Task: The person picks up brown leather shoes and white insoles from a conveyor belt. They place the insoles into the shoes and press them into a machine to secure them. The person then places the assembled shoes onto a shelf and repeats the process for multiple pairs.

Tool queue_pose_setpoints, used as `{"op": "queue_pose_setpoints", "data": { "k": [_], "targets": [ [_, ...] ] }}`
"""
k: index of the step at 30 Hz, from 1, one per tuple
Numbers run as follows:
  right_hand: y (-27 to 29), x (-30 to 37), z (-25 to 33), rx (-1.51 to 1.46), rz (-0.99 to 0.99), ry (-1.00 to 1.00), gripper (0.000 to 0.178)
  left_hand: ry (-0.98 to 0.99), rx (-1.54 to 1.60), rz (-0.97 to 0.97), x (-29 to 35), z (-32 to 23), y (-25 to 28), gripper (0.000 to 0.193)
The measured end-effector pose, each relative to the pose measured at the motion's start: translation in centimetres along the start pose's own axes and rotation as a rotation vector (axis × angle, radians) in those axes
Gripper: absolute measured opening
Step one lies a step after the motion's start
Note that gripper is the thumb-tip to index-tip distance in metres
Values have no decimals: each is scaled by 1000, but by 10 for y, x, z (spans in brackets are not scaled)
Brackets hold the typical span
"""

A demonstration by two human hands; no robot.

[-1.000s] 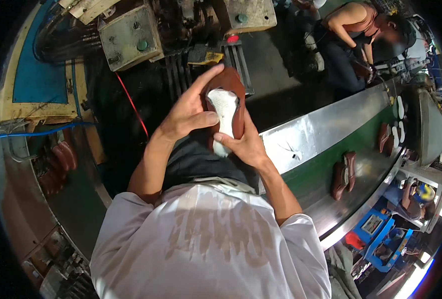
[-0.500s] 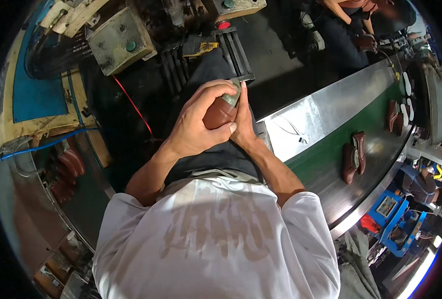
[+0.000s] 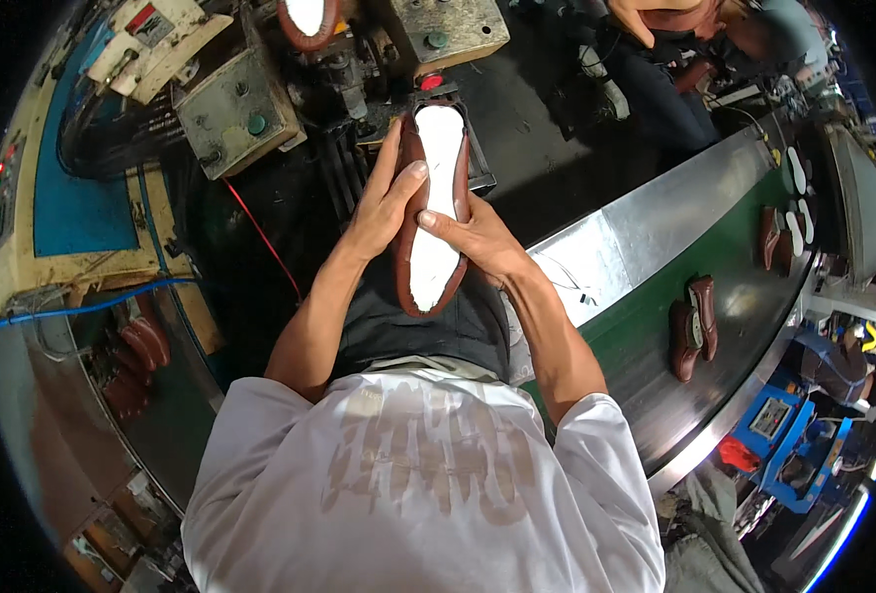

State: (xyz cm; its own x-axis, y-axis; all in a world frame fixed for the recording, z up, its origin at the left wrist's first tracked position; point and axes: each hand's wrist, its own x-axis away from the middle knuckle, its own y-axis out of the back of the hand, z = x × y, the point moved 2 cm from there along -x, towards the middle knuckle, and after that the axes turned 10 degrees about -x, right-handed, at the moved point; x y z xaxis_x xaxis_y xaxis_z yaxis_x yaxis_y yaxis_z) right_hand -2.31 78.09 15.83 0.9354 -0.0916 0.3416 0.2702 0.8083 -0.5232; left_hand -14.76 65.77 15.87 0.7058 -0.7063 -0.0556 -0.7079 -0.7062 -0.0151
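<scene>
A brown leather shoe upper (image 3: 442, 143) lies bottom up between my hands, above my lap. Its underside is a white insole, with the brown leather folded over around the rim. Along its left side my left hand (image 3: 384, 206) is closed, thumb on the white insole. My right hand (image 3: 484, 239) grips the opposite side, thumb pressed across the insole's middle. The right fingers are mostly hidden beneath the shoe. Just beyond it stands a dark metal machine with a red button (image 3: 431, 82).
Another brown shoe upper (image 3: 331, 33) shows its white bottom at the top edge. Grey control boxes (image 3: 232, 111) flank the machine. To the right, a green conveyor belt (image 3: 621, 341) carries brown shoes (image 3: 693, 326). More brown shoes (image 3: 141, 341) sit left. A co-worker (image 3: 656, 94) sits at far right.
The shoe upper has been turned over, so its white bottom now faces up. My hands have shifted from around its end to its two sides. The view has tilted slightly upward.
</scene>
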Motion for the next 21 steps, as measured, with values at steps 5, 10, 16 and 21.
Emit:
{"op": "queue_pose_setpoints", "data": {
  "k": [5,10,16,21],
  "targets": [
    [-23,24,-7,848,-242,389,114,245,54,-286,5,24,0,72],
    [-52,31,-17,1418,-152,405,95,434,203,-484,8,31,6,80],
    [-41,20,-3,1285,-203,454,72,491,73,-299,-7,55,72,72],
    [-34,14,34,1344,-351,482,70,83,-231,-721,-102,15,180,59]
  ]
}}
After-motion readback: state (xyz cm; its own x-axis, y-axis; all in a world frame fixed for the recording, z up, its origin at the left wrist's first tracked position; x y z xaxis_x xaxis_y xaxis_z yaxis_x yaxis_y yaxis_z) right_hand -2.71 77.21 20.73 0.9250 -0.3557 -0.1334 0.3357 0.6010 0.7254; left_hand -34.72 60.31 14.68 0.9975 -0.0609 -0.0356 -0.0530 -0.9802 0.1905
